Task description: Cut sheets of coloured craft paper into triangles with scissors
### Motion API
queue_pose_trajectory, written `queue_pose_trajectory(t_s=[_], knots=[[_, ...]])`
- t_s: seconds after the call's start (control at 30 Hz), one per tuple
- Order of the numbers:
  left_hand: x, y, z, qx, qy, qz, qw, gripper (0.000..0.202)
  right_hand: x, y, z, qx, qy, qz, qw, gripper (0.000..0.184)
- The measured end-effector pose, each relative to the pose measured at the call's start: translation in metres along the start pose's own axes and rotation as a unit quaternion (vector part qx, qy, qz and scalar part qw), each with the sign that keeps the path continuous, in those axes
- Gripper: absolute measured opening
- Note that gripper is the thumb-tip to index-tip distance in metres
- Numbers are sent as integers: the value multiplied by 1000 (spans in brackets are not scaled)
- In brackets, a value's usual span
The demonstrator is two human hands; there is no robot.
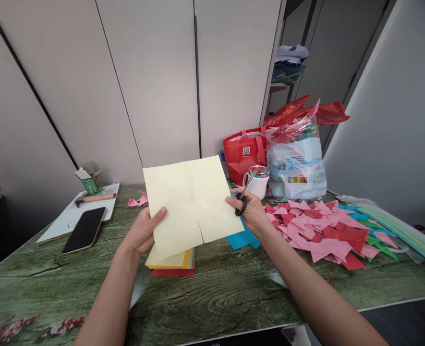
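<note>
A pale yellow sheet of paper (187, 202) is held up and tilted over the table, with a short slit running in from its lower edge. My left hand (145, 230) grips its left edge, thumb on the front face. At the right edge, my right hand (250, 209) is closed around black-handled scissors (241, 204), blades pointing up and away, while its thumb rests near the paper's border. Beneath the sheet lies a stack of coloured paper (174, 265), yellow with red at the bottom. Blue paper (241, 240) shows below my right hand.
To the right spreads a heap of pink and red folded paper pieces (320, 230). Behind stand a white mug (258, 185), a red bag (243, 156) and a clear plastic bag (297, 166). On the left are a phone (85, 230), a hammer (96, 197) and a small green box (90, 182).
</note>
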State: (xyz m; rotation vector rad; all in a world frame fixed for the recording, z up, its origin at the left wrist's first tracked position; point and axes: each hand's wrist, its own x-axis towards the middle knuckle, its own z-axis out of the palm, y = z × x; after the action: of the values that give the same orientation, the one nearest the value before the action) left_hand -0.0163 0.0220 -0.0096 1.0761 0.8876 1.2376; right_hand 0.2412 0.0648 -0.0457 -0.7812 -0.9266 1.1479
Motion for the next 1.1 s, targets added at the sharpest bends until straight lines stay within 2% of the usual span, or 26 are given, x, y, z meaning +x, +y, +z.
queue_pose_trajectory(t_s=[0.17, 0.37, 0.43, 0.53, 0.57, 0.6, 0.67, 0.73, 0.77, 0.83, 0.93, 1.1], knots=[[-3, -1, 5, 15, -32, -18, 999, 34, -2, -3, 0, -3, 6, -14, 1000, 41], [-1, -3, 5, 22, -11, 2, 1000, 35, -3, -6, -4, -69, 10, -79, 994, 36], [0, -4, 5, 20, 7, 9, 1000, 35, -6, -12, -5, -104, 32, -121, 987, 33], [1, -4, 6, 23, 36, 12, 999, 34, -17, -25, -1, -148, 111, -242, 952, 33], [2, -5, 6, 25, 45, 14, 999, 35, -22, -29, 2, -146, 112, -259, 948, 33], [2, -5, 6, 26, 54, 18, 998, 35, -27, -32, 6, -142, 72, -248, 956, 31], [2, -6, 7, 24, 71, 31, 997, 37, -38, -32, 14, -141, -93, -149, 974, 30], [2, -5, 7, 19, 89, 47, 995, 37, -45, -26, 20, -122, -252, -21, 960, 35], [2, -5, 7, 17, 97, 53, 994, 37, -48, -21, 22, -118, -294, 27, 948, 37], [2, -3, 7, 16, 111, 60, 992, 36, -51, -10, 25, -111, -347, 98, 926, 44], [1, -1, 8, 24, 126, 70, 989, 36, -54, 0, 26, -100, -380, 160, 905, 47], [-1, 1, 11, 18, 145, 100, 984, 34, -58, 3, 31, -107, -375, 160, 907, 43]])
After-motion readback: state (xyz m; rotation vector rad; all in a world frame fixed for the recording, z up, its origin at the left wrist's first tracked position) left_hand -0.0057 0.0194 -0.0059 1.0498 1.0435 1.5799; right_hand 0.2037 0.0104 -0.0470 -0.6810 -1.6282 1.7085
